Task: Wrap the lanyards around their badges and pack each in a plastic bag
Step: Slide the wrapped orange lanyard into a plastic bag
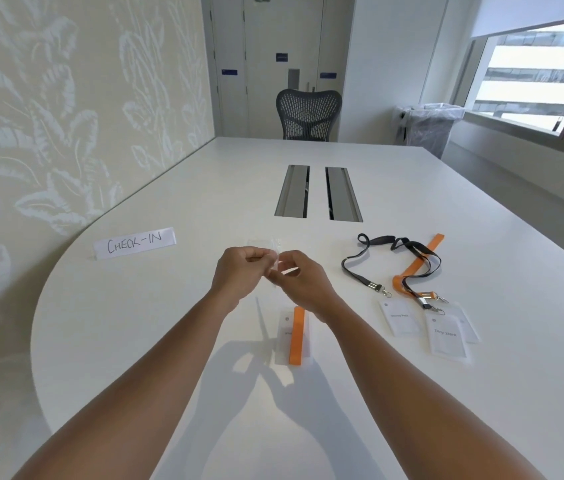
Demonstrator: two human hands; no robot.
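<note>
Above a white worktop (142, 334), left hand (239, 275) and right hand (299, 277) pinch a clear plastic bag (275, 259) together, directly beyond the orange-wrapped badge (295, 336) (long axis pointing away), nearer the right hand.

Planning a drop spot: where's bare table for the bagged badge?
Bare: left table between CHECK-IN sign and left hand; also near edge below wrapped badge. Crowded: right side, tangled lanyards and loose badges.
</note>
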